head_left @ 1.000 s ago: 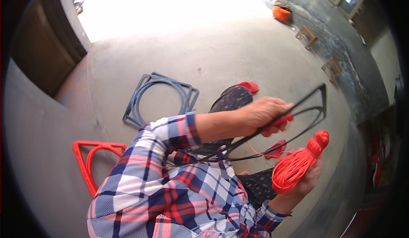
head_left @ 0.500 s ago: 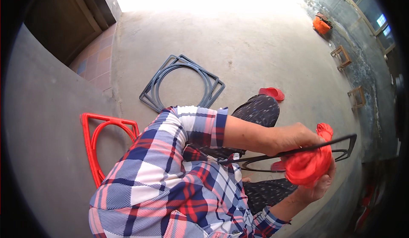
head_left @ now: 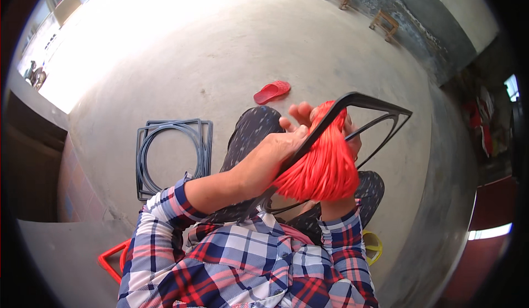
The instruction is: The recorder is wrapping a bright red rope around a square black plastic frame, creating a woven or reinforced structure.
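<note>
A thick hank of bright red cord (head_left: 325,170) hangs over one bar of a black square frame (head_left: 380,103), which has a round ring inside it. The frame is tilted up above my lap. My left hand (head_left: 289,134) lies against the frame's bar at the hank's left side, its fingers apart and partly stretched. Mostly hidden behind the hank, my right hand (head_left: 352,136) grips the cord from the far right side; only some of its fingers show.
Grey-blue square frames with rings (head_left: 173,123) lie stacked on the floor to the left. A red frame (head_left: 113,258) is at lower left, and a yellow ring-shaped object (head_left: 373,247) at lower right. A red slipper (head_left: 271,92) lies ahead. Wooden stools (head_left: 384,25) stand by the wall.
My view has swung to the right. The black frame has turned from nearly edge-on to tilted upright, and the red hank now hangs spread out below its bar. My left hand's fingers have spread.
</note>
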Motion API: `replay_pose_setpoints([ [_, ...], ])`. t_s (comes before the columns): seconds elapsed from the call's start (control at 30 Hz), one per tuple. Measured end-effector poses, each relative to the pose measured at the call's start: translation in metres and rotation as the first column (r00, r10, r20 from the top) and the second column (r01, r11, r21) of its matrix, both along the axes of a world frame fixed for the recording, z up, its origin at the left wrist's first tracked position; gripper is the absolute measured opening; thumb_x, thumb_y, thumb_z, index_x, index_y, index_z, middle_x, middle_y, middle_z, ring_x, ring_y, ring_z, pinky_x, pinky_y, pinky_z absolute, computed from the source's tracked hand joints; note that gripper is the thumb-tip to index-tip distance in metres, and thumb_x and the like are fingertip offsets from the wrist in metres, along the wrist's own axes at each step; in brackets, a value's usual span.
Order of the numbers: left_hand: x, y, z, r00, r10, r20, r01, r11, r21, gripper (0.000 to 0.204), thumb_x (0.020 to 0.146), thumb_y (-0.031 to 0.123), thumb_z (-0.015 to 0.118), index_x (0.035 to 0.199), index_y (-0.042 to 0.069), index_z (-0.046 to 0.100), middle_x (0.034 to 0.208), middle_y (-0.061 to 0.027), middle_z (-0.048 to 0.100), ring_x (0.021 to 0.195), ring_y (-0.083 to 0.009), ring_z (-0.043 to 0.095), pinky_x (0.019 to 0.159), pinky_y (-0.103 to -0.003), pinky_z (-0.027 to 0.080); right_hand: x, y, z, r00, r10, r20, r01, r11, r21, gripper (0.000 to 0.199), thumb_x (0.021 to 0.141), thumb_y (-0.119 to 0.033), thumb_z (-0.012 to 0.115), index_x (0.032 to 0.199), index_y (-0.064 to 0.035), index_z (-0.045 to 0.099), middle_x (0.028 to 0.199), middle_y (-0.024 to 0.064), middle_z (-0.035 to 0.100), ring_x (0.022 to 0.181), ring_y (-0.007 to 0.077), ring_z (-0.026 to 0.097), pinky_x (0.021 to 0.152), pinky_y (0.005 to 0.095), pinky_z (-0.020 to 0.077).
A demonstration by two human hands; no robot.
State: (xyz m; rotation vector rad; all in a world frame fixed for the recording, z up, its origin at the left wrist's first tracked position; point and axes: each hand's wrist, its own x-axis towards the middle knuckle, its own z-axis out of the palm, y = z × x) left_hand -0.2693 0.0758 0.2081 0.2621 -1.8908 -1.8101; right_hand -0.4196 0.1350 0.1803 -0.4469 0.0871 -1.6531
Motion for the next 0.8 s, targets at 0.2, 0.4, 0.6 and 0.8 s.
replay_pose_setpoints([
  [0.2,0.004,0.002,0.004,0.969,-0.245,0.004,0.212,0.846,0.489,0.072,0.099,0.063,0.028,0.121,0.0,0.055,0.082,-0.0123,0.059,0.054,-0.0116,0.04,0.051,-0.025,0.035,-0.061,-0.02,-0.056,0.628,-0.668,-0.4,0.766,0.622,0.163,0.037,0.095,-0.034,0.052,0.105,-0.0001,0.061,0.112,0.0207,0.065,0.102,0.0304,0.065,0.092,0.0425,0.0519],
  [0.4,0.014,-0.031,-0.01,0.975,-0.115,-0.191,0.22,0.651,0.727,0.033,0.1,0.034,0.052,0.11,0.004,0.059,0.089,-0.0117,0.063,0.055,-0.01,0.049,0.041,-0.021,0.037,-0.086,0.077,-0.019,0.932,-0.332,-0.146,0.304,0.934,-0.187,0.034,0.095,-0.031,0.043,0.095,-0.0023,0.06,0.13,0.024,0.054,0.124,0.0341,0.049,0.107,0.0536,0.0372],
  [0.6,0.036,-0.063,-0.041,0.964,0.009,-0.267,0.21,0.593,0.777,0.021,0.095,0.022,0.065,0.109,0.007,0.06,0.088,-0.0093,0.062,0.059,-0.0103,0.054,0.04,-0.021,0.039,-0.108,0.169,0.027,0.964,-0.267,-0.001,0.241,0.871,-0.427,0.02,0.103,-0.021,0.032,0.095,-0.0039,0.038,0.051,0.0083,0.052,0.034,0.0187,0.048,0.069,0.0402,0.0533],
  [0.8,0.047,-0.075,-0.049,0.964,0.065,-0.259,0.147,0.681,0.718,0.024,0.095,0.02,0.064,0.114,0.009,0.054,0.089,-0.0105,0.061,0.059,-0.0138,0.056,0.042,-0.024,0.042,-0.122,0.224,0.022,0.889,-0.451,-0.083,0.401,0.852,-0.337,0.028,0.106,-0.028,0.031,0.097,-0.0026,0.038,0.053,0.0088,0.049,0.034,0.016,0.044,0.043,0.027,0.0393],
])
